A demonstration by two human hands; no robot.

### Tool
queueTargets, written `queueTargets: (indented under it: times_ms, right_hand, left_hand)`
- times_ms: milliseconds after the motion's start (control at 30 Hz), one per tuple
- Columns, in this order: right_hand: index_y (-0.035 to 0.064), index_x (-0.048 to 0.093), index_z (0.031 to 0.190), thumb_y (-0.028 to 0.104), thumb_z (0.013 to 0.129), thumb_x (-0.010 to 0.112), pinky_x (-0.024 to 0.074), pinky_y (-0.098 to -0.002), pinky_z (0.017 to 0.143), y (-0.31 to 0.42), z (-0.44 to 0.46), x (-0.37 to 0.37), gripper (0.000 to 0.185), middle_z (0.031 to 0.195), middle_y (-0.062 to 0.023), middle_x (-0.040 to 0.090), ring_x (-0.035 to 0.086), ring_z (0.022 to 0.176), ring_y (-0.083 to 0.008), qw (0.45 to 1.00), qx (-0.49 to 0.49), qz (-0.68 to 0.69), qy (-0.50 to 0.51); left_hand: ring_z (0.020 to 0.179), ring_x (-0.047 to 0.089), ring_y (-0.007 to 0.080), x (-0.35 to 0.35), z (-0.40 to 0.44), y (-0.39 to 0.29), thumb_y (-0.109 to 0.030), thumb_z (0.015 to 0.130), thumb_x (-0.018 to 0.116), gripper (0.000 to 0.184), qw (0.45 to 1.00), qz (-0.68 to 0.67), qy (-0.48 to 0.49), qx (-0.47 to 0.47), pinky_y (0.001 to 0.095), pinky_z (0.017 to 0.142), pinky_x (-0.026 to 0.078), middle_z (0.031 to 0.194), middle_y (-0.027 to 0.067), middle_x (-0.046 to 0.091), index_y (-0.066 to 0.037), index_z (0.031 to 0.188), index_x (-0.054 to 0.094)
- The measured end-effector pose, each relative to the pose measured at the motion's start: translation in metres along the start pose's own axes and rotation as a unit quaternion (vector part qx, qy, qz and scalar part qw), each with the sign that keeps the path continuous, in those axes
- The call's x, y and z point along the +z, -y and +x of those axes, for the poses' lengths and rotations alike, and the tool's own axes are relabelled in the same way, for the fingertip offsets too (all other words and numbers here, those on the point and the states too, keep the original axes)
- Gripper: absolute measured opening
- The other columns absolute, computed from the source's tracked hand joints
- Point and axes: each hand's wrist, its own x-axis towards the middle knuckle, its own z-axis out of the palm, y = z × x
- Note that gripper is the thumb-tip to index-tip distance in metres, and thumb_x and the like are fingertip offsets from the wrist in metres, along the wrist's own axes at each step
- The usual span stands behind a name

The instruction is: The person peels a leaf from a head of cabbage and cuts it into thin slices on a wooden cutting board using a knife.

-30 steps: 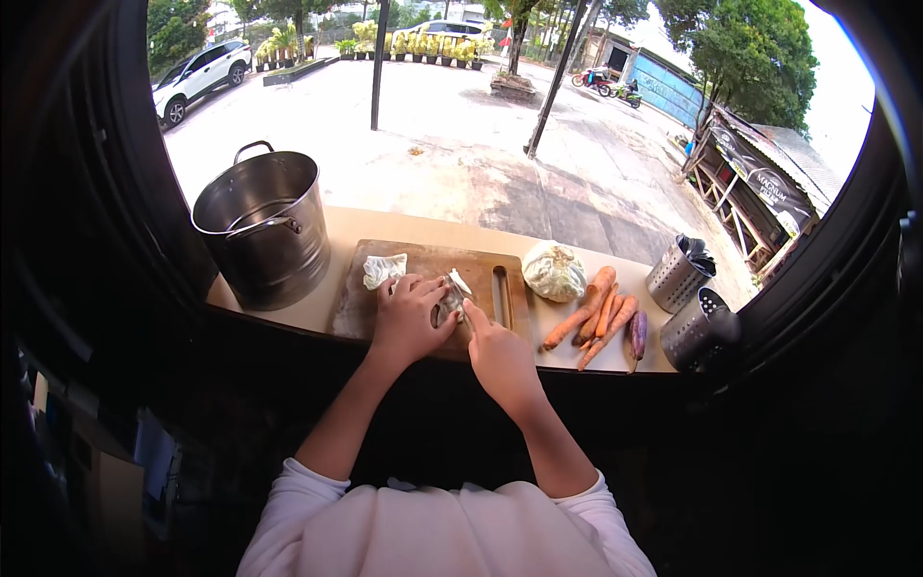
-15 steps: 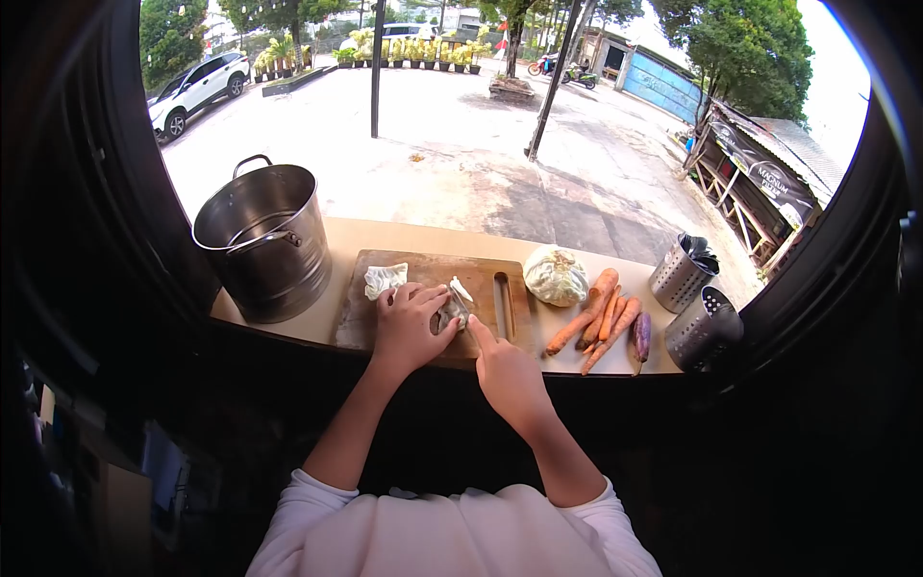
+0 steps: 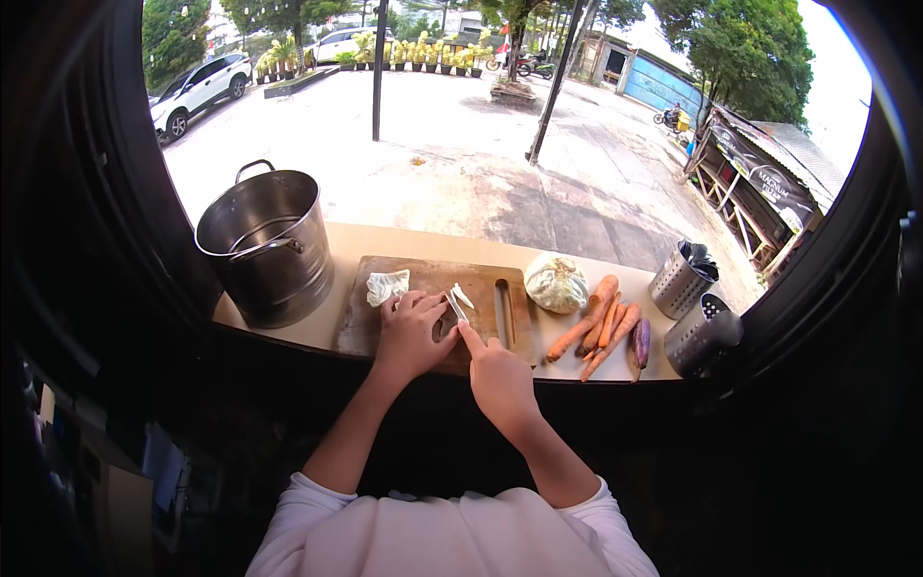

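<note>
Head view: the whole arrangement was borne by a pale tabletop (image 3: pixel 423 245), long and narrow. Its left end was taken up by a deep metal pot (image 3: pixel 279 255), stood upright with open mouth, apparently so that its bulk was clear of both elbows. The middle was given to a wooden cutting board (image 3: pixel 486 322), where work could be done squarely in front of the body.

On the board the left hand (image 3: pixel 409 337) was laid half open, fingers forward and thumb spread away, as if to steady something; what was covered by the palm could not be made out. The right hand (image 3: pixel 502 380) was closed around a knife (image 3: pixel 456 305), its index finger stretched forward toward the blade, probably for guidance.

Two perforated metal holders (image 3: pixel 677 287) (image 3: pixel 694 341) were stood at the far right, out of the cutting space (the rear one was filled with dark items too small to be named). A pale cabbage (image 3: pixel 557 283) was set just beyond the board's right edge, within easy reach. Carrots (image 3: pixel 584 327) were heaped loosely near it, with a slim purple vegetable (image 3: pixel 641 341) beside them.

A crumpled white leaf (image 3: pixel 387 287) was placed toward the board's back left, beyond the left fingertips and away from the edge. The knife's short blade was angled forward and leftward, just beside the smallest thing, a pale sliver (image 3: pixel 463 295).
</note>
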Motion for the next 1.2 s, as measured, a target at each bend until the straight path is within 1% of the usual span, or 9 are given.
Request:
queueTargets:
  times_ms: [100,200,400,500,600,700,800,1000,1200]
  right_hand:
    - [0.0274,0.051,0.150,0.012,0.099,0.058,0.0578,-0.0472,0.069,0.001,-0.002,-0.001,0.055,0.091,-0.0134,0.063,0.070,0.079,-0.0357,1.000,0.006,-0.007,-0.009]
    - [0.0277,0.048,0.153,0.007,0.097,0.055,0.0592,-0.0451,0.072,0.000,-0.004,-0.004,0.060,0.096,-0.0132,0.063,0.072,0.083,-0.0337,1.000,0.002,-0.006,0.001]
    - [0.0293,0.052,0.150,0.017,0.100,0.059,0.0576,-0.0480,0.074,-0.007,0.000,-0.006,0.052,0.096,-0.0166,0.065,0.070,0.085,-0.0372,0.995,0.021,0.094,-0.014]
    - [0.0259,0.057,0.147,0.014,0.099,0.059,0.0542,-0.0488,0.078,-0.007,-0.003,-0.016,0.049,0.094,-0.0196,0.068,0.068,0.088,-0.0393,0.989,0.036,0.144,-0.017]
    - [0.0299,0.052,0.150,0.018,0.100,0.058,0.0569,-0.0477,0.078,-0.006,-0.012,-0.020,0.052,0.095,-0.0181,0.067,0.070,0.087,-0.0372,0.994,0.047,0.102,0.007]
    - [0.0268,0.057,0.147,0.015,0.099,0.059,0.0548,-0.0480,0.080,0.008,-0.022,-0.030,0.049,0.100,-0.0183,0.070,0.069,0.094,-0.0374,0.991,0.090,0.095,0.015]
    - [0.0275,0.057,0.147,0.016,0.099,0.059,0.0554,-0.0480,0.080,0.010,-0.035,-0.030,0.049,0.101,-0.0173,0.071,0.070,0.093,-0.0374,0.993,0.084,0.084,-0.005]
    - [0.0280,0.055,0.148,0.017,0.099,0.060,0.0560,-0.0473,0.080,0.014,-0.052,-0.052,0.050,0.103,-0.0154,0.073,0.070,0.091,-0.0379,0.991,0.110,0.070,0.030]
    - [0.0262,0.054,0.147,0.016,0.099,0.059,0.0558,-0.0472,0.084,0.008,-0.051,-0.050,0.049,0.112,-0.0168,0.072,0.069,0.098,-0.0393,0.990,0.104,0.093,0.030]
  left_hand:
    - [0.130,0.054,0.0204,0.004,-0.001,0.003,-0.043,0.090,0.069,0.046,1.000,-0.011,-0.005,-0.001,0.0467,0.115,0.030,0.134,0.0010,0.069,-0.009,0.121,0.074]
    - [0.129,0.054,0.0208,0.008,-0.002,0.005,-0.043,0.089,0.070,0.047,1.000,-0.022,-0.011,0.004,0.0482,0.114,0.031,0.133,0.0019,0.069,-0.008,0.121,0.074]
    - [0.128,0.055,0.0189,0.001,0.000,0.003,-0.038,0.086,0.074,0.045,1.000,-0.012,-0.012,0.007,0.0450,0.111,0.032,0.134,-0.0003,0.067,-0.011,0.122,0.073]
    - [0.128,0.054,0.0186,0.002,0.001,0.003,-0.037,0.086,0.074,0.044,1.000,-0.021,-0.022,0.009,0.0453,0.111,0.031,0.134,-0.0004,0.067,-0.011,0.121,0.073]
    - [0.128,0.054,0.0194,0.004,-0.001,0.005,-0.036,0.085,0.074,0.044,0.999,-0.027,-0.027,0.010,0.0459,0.111,0.031,0.133,-0.0003,0.067,-0.012,0.122,0.073]
    - [0.128,0.054,0.0206,0.004,-0.001,0.006,-0.035,0.085,0.074,0.045,0.999,-0.032,-0.028,0.012,0.0470,0.111,0.031,0.133,0.0000,0.067,-0.012,0.123,0.072]
    - [0.128,0.053,0.0225,0.005,-0.002,0.006,-0.036,0.086,0.073,0.044,0.999,-0.043,-0.031,0.014,0.0504,0.112,0.030,0.134,0.0018,0.067,-0.010,0.122,0.073]
    - [0.129,0.052,0.0240,0.008,-0.002,0.009,-0.034,0.088,0.071,0.044,0.998,-0.063,-0.025,0.012,0.0530,0.113,0.029,0.135,0.0033,0.066,-0.009,0.124,0.072]
    - [0.131,0.051,0.0249,0.006,-0.002,0.009,-0.035,0.089,0.070,0.046,0.998,-0.068,-0.010,0.007,0.0546,0.114,0.027,0.137,0.0042,0.065,-0.009,0.126,0.071]
